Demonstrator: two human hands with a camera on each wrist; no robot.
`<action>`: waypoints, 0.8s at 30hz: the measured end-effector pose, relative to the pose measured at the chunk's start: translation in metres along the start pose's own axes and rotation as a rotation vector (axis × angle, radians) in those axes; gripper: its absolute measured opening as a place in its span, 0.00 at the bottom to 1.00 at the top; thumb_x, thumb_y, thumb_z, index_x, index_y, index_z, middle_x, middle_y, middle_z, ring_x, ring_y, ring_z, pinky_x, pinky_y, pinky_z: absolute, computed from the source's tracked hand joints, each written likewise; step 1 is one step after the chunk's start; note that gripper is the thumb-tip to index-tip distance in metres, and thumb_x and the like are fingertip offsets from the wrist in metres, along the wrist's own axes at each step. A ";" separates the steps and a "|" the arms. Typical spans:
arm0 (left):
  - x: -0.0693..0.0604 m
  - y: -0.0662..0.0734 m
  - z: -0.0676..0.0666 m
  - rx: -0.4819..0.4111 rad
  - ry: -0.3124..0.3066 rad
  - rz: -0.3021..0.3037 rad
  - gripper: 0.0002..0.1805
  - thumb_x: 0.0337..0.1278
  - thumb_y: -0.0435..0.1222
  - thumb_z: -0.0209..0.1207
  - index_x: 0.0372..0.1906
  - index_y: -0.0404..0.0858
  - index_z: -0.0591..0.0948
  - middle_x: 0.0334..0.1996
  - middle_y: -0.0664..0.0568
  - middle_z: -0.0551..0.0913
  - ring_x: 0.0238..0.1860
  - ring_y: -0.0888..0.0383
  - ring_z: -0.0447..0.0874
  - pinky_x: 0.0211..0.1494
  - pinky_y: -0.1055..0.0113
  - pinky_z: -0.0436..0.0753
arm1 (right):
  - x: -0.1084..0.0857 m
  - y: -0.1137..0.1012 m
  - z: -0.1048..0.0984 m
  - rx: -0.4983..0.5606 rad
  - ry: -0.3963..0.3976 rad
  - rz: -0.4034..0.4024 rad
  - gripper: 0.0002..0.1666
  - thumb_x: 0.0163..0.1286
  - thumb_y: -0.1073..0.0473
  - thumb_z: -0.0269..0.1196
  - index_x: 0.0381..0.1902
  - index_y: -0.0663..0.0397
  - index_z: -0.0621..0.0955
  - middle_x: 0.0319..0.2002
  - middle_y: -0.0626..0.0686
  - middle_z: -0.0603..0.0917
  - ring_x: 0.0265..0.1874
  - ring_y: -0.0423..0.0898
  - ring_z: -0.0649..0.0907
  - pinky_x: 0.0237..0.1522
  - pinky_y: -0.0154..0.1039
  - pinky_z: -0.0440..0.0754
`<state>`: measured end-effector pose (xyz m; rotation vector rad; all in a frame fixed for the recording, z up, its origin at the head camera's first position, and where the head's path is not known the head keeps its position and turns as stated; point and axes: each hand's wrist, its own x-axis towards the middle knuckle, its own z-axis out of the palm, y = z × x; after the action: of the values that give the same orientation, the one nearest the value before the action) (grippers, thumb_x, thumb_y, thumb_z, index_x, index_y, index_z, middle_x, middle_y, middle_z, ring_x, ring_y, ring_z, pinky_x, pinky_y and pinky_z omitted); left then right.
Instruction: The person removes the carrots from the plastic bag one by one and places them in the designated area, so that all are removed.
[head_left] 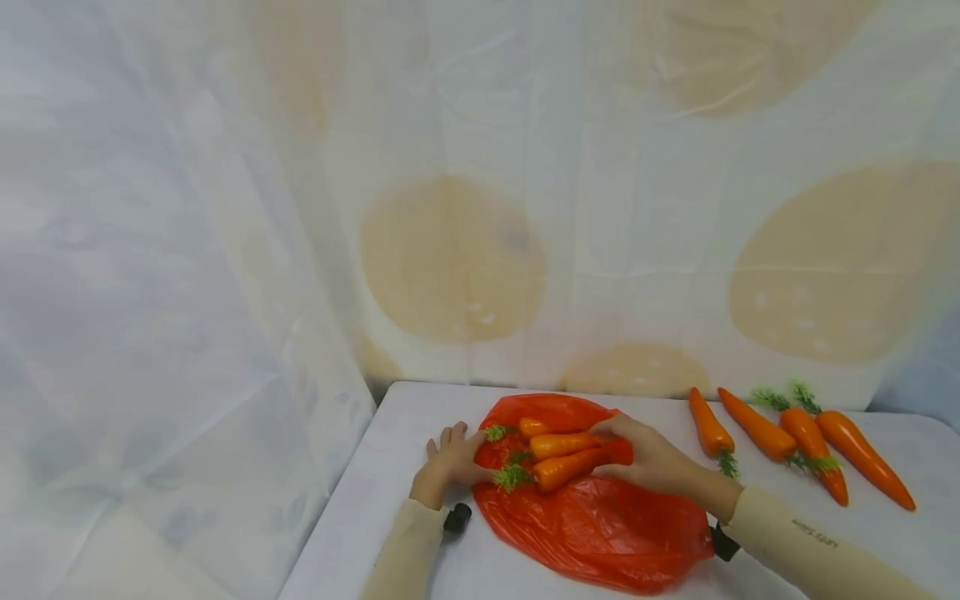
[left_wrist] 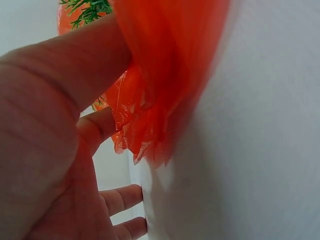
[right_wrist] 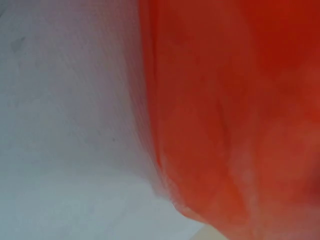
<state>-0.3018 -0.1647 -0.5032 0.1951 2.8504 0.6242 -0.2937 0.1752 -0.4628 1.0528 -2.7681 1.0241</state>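
Note:
Three orange carrots with frilly green tops, one of them a carrot point(head_left: 566, 471) at the front, lie side by side over a crinkled red plastic bag point(head_left: 600, 533). Their leafy ends point toward my left hand point(head_left: 452, 460), which is at the bag's left edge. In the left wrist view, its thumb and forefinger point(left_wrist: 97, 127) take hold of the thin red plastic, their tips hidden by it, while the other fingers stretch out. My right hand point(head_left: 648, 458) has thumb and fingers around the carrots' narrow ends. Only blurred red plastic point(right_wrist: 210, 100) and tabletop show in the right wrist view.
Several more carrots, among them a carrot point(head_left: 866, 458) at the far right, are spread over the white table point(head_left: 360, 500). A pale curtain with tan round shapes point(head_left: 453, 258) hangs behind the table's back edge. White sheeting point(head_left: 150, 333) hangs on the left.

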 end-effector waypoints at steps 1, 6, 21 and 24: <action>0.000 0.000 0.001 -0.002 -0.001 0.000 0.43 0.50 0.55 0.67 0.72 0.48 0.69 0.72 0.38 0.57 0.73 0.36 0.51 0.72 0.29 0.46 | 0.000 0.001 0.001 0.009 -0.011 -0.007 0.34 0.59 0.46 0.73 0.58 0.55 0.76 0.53 0.55 0.83 0.51 0.54 0.83 0.54 0.53 0.82; -0.001 0.002 -0.001 -0.008 -0.001 -0.004 0.43 0.49 0.54 0.68 0.71 0.47 0.69 0.72 0.38 0.57 0.73 0.36 0.50 0.72 0.29 0.45 | 0.001 0.004 0.006 0.022 -0.051 -0.030 0.35 0.60 0.47 0.72 0.60 0.57 0.75 0.55 0.55 0.82 0.53 0.53 0.82 0.55 0.52 0.82; 0.002 0.001 0.000 0.008 0.002 -0.010 0.40 0.50 0.51 0.68 0.70 0.48 0.70 0.72 0.38 0.58 0.73 0.37 0.51 0.72 0.29 0.46 | 0.007 0.016 0.019 -0.051 -0.133 0.048 0.32 0.59 0.44 0.72 0.58 0.48 0.78 0.55 0.47 0.81 0.55 0.47 0.78 0.60 0.54 0.79; 0.002 0.001 0.000 0.010 0.002 -0.011 0.37 0.52 0.47 0.66 0.70 0.47 0.71 0.72 0.38 0.58 0.73 0.36 0.50 0.72 0.28 0.45 | 0.008 0.017 0.023 -0.031 -0.180 0.058 0.30 0.60 0.45 0.71 0.58 0.47 0.78 0.54 0.44 0.81 0.53 0.44 0.79 0.59 0.51 0.80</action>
<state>-0.3035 -0.1632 -0.5030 0.1812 2.8545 0.6088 -0.3051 0.1666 -0.4884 1.1202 -2.9617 0.9332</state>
